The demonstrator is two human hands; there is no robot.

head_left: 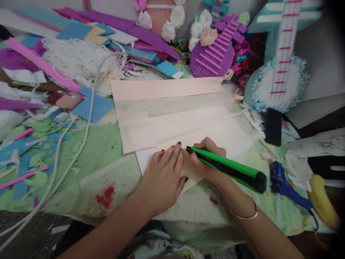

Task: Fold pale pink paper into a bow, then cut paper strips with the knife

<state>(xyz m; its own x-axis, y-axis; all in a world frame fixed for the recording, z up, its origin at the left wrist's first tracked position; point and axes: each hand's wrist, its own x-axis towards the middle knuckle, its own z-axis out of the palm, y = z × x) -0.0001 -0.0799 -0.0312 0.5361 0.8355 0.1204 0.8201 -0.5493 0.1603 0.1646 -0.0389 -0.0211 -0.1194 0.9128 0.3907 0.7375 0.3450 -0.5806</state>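
Observation:
My right hand (206, 158) grips a green and black utility knife (231, 167), its tip end pointing left and down at the paper. The blade itself is too small to make out. Flat on a small yellowish sheet (192, 172) lies my left hand (168, 167), fingers stretched out just left of the knife tip. Under that sheet is white paper (142, 160). Beyond both hands, overlapping pale peach sheets (172, 126) spread across the table.
Paper scraps (35, 151) and a white cable (90, 104) cover the left side. Paper-made instruments, one purple (212, 54) and one pale blue (280, 84), stand at the back. On the right are a black phone (273, 126), a blue-handled tool (287, 187) and a banana (323, 201).

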